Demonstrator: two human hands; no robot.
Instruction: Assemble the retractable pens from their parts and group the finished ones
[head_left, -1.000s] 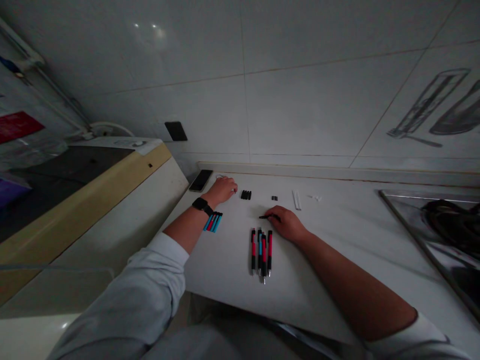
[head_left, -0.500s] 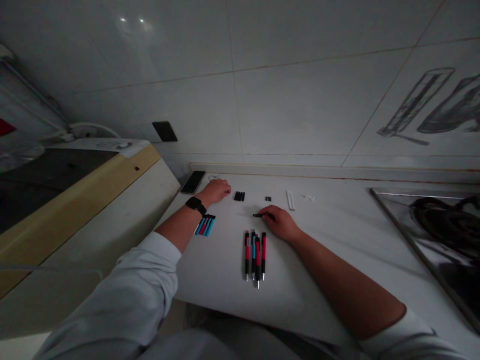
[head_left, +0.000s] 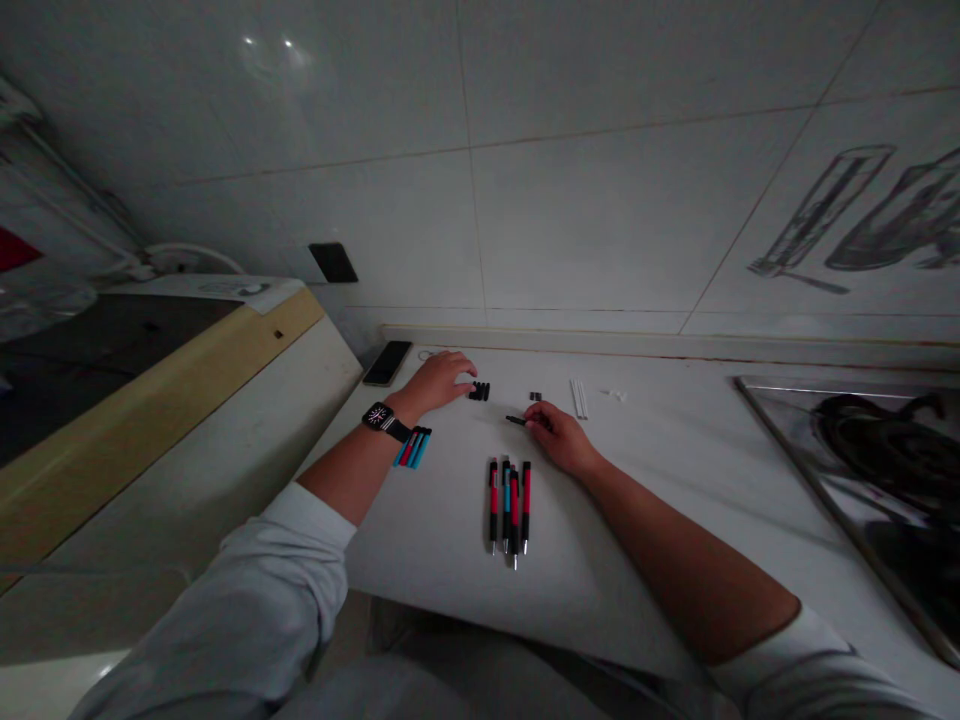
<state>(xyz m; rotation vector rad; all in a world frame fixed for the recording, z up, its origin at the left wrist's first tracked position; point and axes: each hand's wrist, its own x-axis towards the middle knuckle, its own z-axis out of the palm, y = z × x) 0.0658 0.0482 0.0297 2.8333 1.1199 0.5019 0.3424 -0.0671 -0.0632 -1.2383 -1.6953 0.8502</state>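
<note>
My left hand point(head_left: 442, 380) reaches to the row of short black pen grips point(head_left: 481, 391). Its thumb and fingers are apart beside the leftmost one; I cannot tell if they touch it. In my right hand point(head_left: 559, 435) a thin black pen part point(head_left: 516, 420) is pinched, its tip pointing left. Several red and blue pens point(head_left: 514, 510) lie side by side nearer to me. Coloured pen barrels point(head_left: 412, 449), red and blue, lie in a row below my left wrist. Small dark pieces point(head_left: 535, 396) and white refill tubes point(head_left: 578, 399) lie past my right hand.
A phone point(head_left: 388, 363) lies at the counter's back left corner. Tiny clear pieces point(head_left: 615, 396) are right of the tubes. A gas stove point(head_left: 862, 470) borders the counter point(head_left: 637, 600) on the right, a pale appliance point(head_left: 225, 420) on the left. A tiled wall point(head_left: 585, 220) closes the back.
My left hand has moved right to the black grips, and its fingers have spread. My right hand still pinches the black part, slightly farther from me.
</note>
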